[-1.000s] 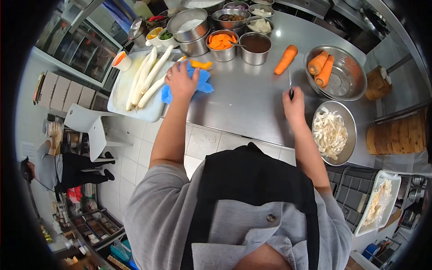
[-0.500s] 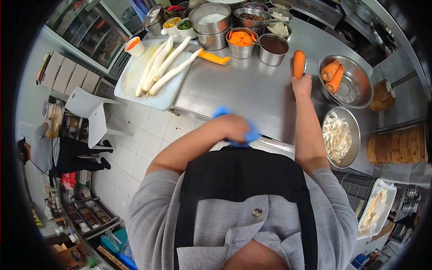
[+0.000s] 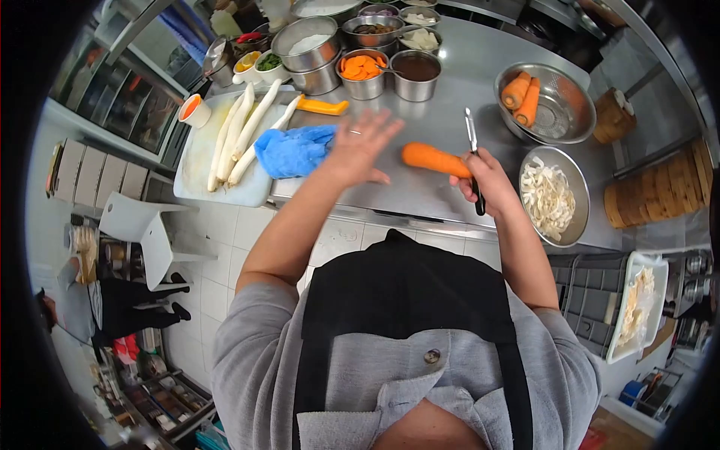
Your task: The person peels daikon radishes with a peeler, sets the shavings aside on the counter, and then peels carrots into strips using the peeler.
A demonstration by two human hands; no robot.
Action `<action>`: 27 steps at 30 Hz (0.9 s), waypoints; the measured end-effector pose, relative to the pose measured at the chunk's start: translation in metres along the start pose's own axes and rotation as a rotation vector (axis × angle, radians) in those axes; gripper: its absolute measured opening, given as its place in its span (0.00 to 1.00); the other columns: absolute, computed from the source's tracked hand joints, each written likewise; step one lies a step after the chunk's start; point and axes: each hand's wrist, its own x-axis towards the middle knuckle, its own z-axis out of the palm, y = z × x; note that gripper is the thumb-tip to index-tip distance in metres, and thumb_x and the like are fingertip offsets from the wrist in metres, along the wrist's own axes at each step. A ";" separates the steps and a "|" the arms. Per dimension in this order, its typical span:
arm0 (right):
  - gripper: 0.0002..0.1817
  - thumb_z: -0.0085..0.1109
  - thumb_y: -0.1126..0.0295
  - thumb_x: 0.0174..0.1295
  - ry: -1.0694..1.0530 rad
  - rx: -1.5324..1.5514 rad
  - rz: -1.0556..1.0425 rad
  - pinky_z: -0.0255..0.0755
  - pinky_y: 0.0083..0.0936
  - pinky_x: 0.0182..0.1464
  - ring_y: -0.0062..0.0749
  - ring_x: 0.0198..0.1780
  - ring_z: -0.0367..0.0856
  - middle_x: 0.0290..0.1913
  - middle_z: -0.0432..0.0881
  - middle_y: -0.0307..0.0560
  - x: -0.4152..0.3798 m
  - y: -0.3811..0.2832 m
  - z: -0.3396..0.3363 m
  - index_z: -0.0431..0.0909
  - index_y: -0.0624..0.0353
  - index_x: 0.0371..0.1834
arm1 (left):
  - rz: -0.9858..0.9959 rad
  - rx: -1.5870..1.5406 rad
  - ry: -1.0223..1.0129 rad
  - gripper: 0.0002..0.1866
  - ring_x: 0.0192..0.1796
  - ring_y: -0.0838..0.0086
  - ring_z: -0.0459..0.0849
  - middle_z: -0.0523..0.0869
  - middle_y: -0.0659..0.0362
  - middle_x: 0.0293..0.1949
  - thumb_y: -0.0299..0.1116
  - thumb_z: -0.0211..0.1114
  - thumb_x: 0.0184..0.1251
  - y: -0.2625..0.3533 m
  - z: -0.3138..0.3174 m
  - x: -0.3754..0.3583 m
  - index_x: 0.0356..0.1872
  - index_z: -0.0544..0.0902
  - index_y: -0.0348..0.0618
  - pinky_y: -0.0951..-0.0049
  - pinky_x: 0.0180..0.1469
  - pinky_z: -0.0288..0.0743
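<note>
My left hand [image 3: 358, 150] is open above the counter, fingers spread and slightly blurred. Just left of it, a crumpled blue cloth [image 3: 294, 151] lies against the cutting board's edge. In my right hand [image 3: 489, 182] are a carrot [image 3: 433, 159] and a peeler [image 3: 471, 133] with a black handle. The carrot points left toward my left hand, while the peeler's metal head points away from me. Several long white peeled roots [image 3: 241, 135] rest on the white cutting board [image 3: 192, 161], partly behind the cloth. A yellow-handled tool [image 3: 322, 107] lies beyond the cloth.
Two carrots [image 3: 526, 103] sit in a perforated steel bowl [image 3: 583, 120] at right. Nearer is a bowl of pale shredded strips [image 3: 547, 199]. Steel pots, one with sliced carrot [image 3: 361, 67], line the back. Bamboo steamers [image 3: 660, 184] stand right. A person [image 3: 127, 307] is at far left.
My left hand has moved forward from near my apron and let go of the blue cloth, now by the board. My right hand has come closer, turning the carrot sideways.
</note>
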 end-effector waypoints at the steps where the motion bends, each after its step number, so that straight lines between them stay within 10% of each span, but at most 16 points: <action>1: 0.13 0.44 0.62 0.69 -0.071 0.038 0.034 0.61 0.20 0.16 0.20 0.16 0.68 0.26 0.79 0.49 -0.001 -0.008 -0.003 0.65 0.63 0.44 | 0.177 -0.111 0.056 0.47 0.73 0.54 0.58 0.61 0.47 0.70 0.42 0.76 0.49 0.009 0.019 0.007 0.71 0.59 0.53 0.45 0.70 0.53; 6: 0.17 0.43 0.58 0.71 0.063 0.302 0.019 0.63 0.19 0.18 0.22 0.19 0.68 0.29 0.78 0.47 -0.006 -0.019 0.000 0.67 0.64 0.45 | -0.085 -1.069 -0.113 0.32 0.54 0.61 0.77 0.78 0.50 0.53 0.47 0.64 0.63 0.047 0.065 0.022 0.64 0.65 0.46 0.59 0.56 0.73; 13: 0.16 0.51 0.62 0.68 0.116 -0.648 -0.297 0.73 0.29 0.37 0.33 0.33 0.80 0.34 0.80 0.49 -0.022 0.040 -0.004 0.72 0.61 0.53 | -0.686 -2.347 -0.543 0.26 0.32 0.69 0.84 0.83 0.52 0.38 0.57 0.51 0.71 0.054 0.079 0.027 0.54 0.71 0.43 0.74 0.27 0.78; 20: 0.14 0.49 0.56 0.69 0.058 -1.058 -0.309 0.74 0.44 0.36 0.52 0.34 0.82 0.30 0.82 0.52 -0.049 0.033 0.028 0.70 0.55 0.45 | -0.884 -2.311 -0.470 0.28 0.30 0.67 0.82 0.82 0.53 0.33 0.60 0.45 0.73 0.056 0.095 0.012 0.49 0.74 0.43 0.76 0.25 0.75; 27: 0.15 0.48 0.54 0.70 0.022 -1.308 -0.505 0.74 0.43 0.31 0.49 0.29 0.82 0.25 0.81 0.50 -0.035 0.053 0.030 0.70 0.55 0.36 | -1.080 -2.353 -0.413 0.28 0.26 0.69 0.77 0.81 0.52 0.32 0.61 0.44 0.72 0.054 0.087 0.005 0.47 0.74 0.44 0.75 0.24 0.70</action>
